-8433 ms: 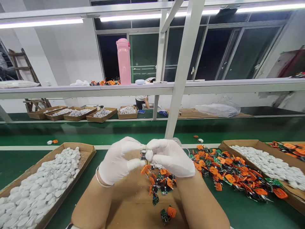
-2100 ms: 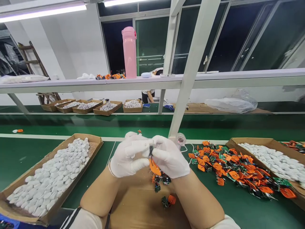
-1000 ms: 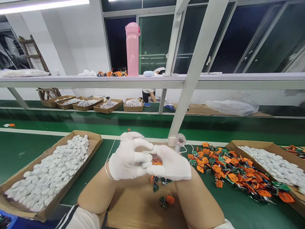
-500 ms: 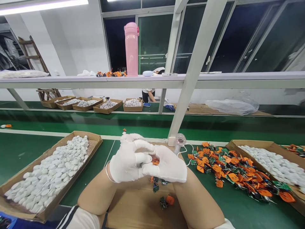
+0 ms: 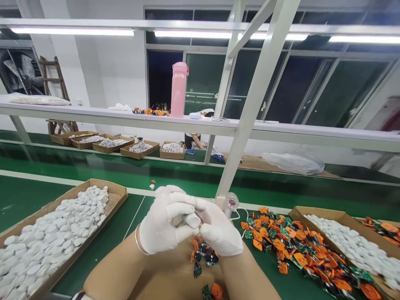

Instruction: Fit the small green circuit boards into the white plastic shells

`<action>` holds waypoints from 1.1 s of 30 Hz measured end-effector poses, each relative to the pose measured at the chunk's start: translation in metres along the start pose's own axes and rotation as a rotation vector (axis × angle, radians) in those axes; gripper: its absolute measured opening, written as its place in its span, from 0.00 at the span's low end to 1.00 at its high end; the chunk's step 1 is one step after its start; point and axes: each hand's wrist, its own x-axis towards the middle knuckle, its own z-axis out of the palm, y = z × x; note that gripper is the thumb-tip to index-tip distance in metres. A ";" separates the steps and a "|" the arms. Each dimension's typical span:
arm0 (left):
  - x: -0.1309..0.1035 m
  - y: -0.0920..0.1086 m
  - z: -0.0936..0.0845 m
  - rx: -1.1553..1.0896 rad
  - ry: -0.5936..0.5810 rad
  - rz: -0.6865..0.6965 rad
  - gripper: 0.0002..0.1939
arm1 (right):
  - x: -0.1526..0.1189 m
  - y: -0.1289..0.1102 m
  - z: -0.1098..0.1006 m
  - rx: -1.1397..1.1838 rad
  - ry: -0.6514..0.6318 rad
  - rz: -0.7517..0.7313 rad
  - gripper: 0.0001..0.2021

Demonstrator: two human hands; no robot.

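Observation:
My left hand (image 5: 167, 221), in a white glove, has its fingers curled round a white piece (image 5: 179, 218) that shows only in part. White-gloved too, my right hand (image 5: 218, 227) meets the left at the fingertips, its thumb and fingers closed; whatever they pinch is hidden. Below the hands, several orange-and-green circuit pieces (image 5: 206, 255) lie on brown cardboard (image 5: 175, 277). One more circuit piece with an orange part (image 5: 216, 291) is nearer to me.
A box of white pieces (image 5: 120, 198) stands at left. On the right are a heap of orange-and-green pieces (image 5: 290, 241) and another white-piece box (image 5: 346, 221). A slanted post (image 5: 250, 108) rises behind my hands, near a small clear device (image 5: 231, 202). A person's arm (image 5: 197, 141) shows beyond.
The view has tilted upward, so the shelf and bottle sit lower. The hands have turned slightly, and an orange part seen between them before is no longer visible there.

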 end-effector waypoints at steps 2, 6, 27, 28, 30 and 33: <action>-0.002 0.001 0.002 0.000 0.024 -0.003 0.11 | -0.001 0.002 -0.001 0.127 0.032 0.002 0.19; -0.005 0.001 0.006 0.052 0.110 0.016 0.21 | -0.004 0.006 0.000 0.217 0.113 0.036 0.15; -0.004 0.001 0.005 -0.265 0.109 0.016 0.20 | -0.007 0.008 0.008 0.299 0.117 0.006 0.20; -0.007 0.001 0.006 -0.265 0.120 -0.013 0.21 | -0.006 0.009 0.008 0.301 0.132 0.004 0.19; -0.010 0.002 0.007 -0.226 0.131 -0.049 0.23 | -0.006 0.011 0.009 0.322 0.172 -0.010 0.17; -0.007 0.004 0.008 -0.195 0.157 -0.007 0.22 | -0.005 0.016 0.009 0.358 0.180 -0.019 0.16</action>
